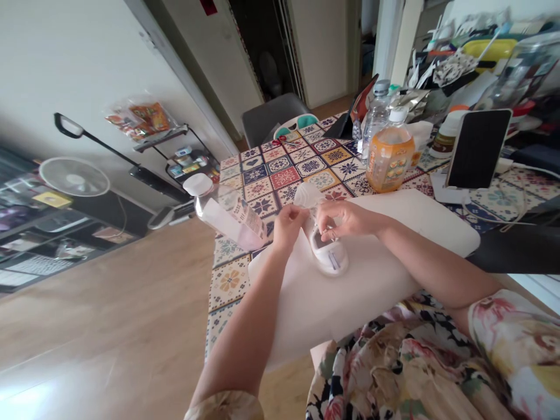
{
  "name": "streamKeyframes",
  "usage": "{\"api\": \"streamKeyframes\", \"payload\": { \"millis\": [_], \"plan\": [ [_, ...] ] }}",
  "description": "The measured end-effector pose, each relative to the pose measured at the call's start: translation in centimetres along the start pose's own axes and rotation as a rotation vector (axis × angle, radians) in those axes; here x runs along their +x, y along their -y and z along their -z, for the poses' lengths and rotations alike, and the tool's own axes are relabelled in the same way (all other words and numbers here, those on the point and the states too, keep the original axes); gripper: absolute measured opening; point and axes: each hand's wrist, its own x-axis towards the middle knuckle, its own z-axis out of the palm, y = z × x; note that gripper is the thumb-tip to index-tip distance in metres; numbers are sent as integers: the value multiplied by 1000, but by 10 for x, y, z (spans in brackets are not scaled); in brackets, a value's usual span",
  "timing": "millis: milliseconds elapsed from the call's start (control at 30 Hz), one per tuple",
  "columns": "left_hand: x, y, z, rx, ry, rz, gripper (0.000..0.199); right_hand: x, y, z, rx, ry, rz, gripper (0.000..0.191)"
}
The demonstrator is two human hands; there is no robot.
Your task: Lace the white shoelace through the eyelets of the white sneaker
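A small white shoe (pixel 331 256) rests on a white mat (pixel 301 315), with its dark opening facing up and a bluish mark on its near end. On its far left side, my left hand (pixel 289 226) is closed, fingertips pinched against the shoe. My right hand (pixel 345 219) reaches in from the right, its thumb and fingers pinching at the rim of the opening. Whether a lace lies between the fingers is too small to tell. Just beyond the hands is a pale, see-through piece (pixel 307 195), partly hidden by them.
A clear bottle with a white cap (pixel 231 219) stands left of my left hand. Farther right are an orange-labelled bottle (pixel 390 154), a clear plastic bottle (pixel 377 114) and a propped phone (pixel 478 149). The patterned tablecloth (pixel 284 177) extends beyond the mat; clutter fills the back right.
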Motion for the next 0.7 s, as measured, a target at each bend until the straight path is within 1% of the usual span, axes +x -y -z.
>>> {"api": "streamKeyframes", "payload": {
  "millis": [67, 133, 167, 233, 300, 333, 367, 433, 500, 533, 600, 667, 700],
  "plan": [
    [0, -4, 3, -46, 2, -15, 24, 0, 0, 1, -110, -1, -63, 15],
    [0, -8, 7, -133, 54, -23, 30, -1, 0, 3, -202, -2, -120, 17],
    [0, -11, 9, -175, 111, -22, 33, -1, 0, 3, -231, -3, -134, 16],
    [0, -18, 13, -197, 289, -14, 40, -1, 0, 4, -268, -12, -124, 13],
    [-1, -24, 17, -149, 472, -7, 43, -1, 0, 4, -280, -37, -84, 9],
    [-1, -26, 18, -115, 538, -6, 43, 0, 0, 4, -270, -53, -65, 7],
    [-1, -27, 19, -82, 581, -7, 41, 0, 1, 4, -248, -68, -55, 6],
    [-1, -28, 20, -31, 598, -14, 37, 0, 2, 5, -146, -94, -71, 7],
    [0, -27, 20, 12, 577, -33, 32, -1, 5, 6, 78, -110, -97, 13],
    [0, -26, 19, 28, 566, -41, 30, -3, 6, 8, 231, -125, -84, 19],
    [0, -24, 18, 47, 554, -57, 25, -5, 9, 12, 537, -188, 3, 36],
    [-1, -23, 17, 52, 553, -62, 22, -7, 10, 17, 720, -288, 63, 52],
    [-1, -22, 17, 48, 555, -57, 21, -7, 9, 19, 750, -334, 49, 56]
  ]
}}
